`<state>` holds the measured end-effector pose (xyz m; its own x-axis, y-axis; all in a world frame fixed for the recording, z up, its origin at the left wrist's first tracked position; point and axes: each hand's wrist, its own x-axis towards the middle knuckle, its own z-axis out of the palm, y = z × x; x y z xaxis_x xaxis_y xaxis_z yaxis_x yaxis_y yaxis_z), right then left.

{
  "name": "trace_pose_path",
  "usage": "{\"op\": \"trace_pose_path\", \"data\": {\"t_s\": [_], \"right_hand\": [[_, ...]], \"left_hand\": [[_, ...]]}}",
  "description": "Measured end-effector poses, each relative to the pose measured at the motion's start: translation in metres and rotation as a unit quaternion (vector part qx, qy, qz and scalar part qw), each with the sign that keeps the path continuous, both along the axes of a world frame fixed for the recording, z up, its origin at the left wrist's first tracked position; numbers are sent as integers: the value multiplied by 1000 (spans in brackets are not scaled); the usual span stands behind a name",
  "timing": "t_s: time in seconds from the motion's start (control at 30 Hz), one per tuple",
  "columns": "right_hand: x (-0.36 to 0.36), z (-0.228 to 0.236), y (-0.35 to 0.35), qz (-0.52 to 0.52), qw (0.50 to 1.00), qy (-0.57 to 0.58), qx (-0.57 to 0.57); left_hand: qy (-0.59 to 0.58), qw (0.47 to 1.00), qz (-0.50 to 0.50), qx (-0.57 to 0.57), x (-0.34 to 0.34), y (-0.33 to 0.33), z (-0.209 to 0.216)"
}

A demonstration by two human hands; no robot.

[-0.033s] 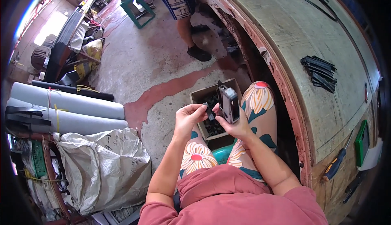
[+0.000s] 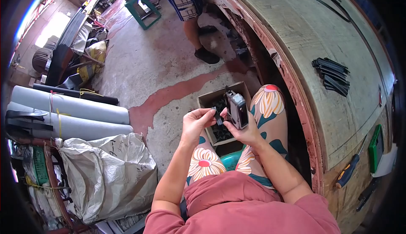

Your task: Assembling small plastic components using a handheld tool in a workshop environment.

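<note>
My left hand pinches a small dark strip-like piece between thumb and fingers. My right hand is closed round a black boxy handheld device with a greyish top; its exact kind cannot be made out. The piece is held just left of the device, and some right fingertips reach toward it. Below both hands, between my knees, stands an open brown box with many small black pieces inside. The device and my hands cover part of it.
On my right stands a wooden workbench with a bundle of black ribbed strips, a screwdriver and a green-edged object. Grey rolls and a white sack lie left. Ahead, a person stands near a green stool.
The black device in my right hand has tilted slightly, and the dark part sticking up at its top left now sits lower. My left hand stays nearly still with the small piece.
</note>
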<state>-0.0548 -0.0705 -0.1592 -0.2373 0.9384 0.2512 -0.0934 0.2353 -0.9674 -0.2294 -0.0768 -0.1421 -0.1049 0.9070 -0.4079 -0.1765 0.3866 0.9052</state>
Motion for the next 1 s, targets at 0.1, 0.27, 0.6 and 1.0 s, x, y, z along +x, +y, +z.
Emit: {"op": "trace_pose_path", "data": {"t_s": [0.1, 0.27, 0.6, 1.0], "right_hand": [[3, 4, -1, 17, 1000, -23, 7], [4, 5, -1, 20, 1000, -21, 4], [-1, -10, -2, -27, 999, -3, -33], [-6, -19, -1, -78, 988, 14, -133]], "left_hand": [[-9, 1000, -5, -18, 2, 1, -2], [-54, 998, -3, -40, 2, 4, -9], [-73, 996, -15, -54, 11, 1, -5], [-44, 999, 0, 4, 24, -7, -6]]}}
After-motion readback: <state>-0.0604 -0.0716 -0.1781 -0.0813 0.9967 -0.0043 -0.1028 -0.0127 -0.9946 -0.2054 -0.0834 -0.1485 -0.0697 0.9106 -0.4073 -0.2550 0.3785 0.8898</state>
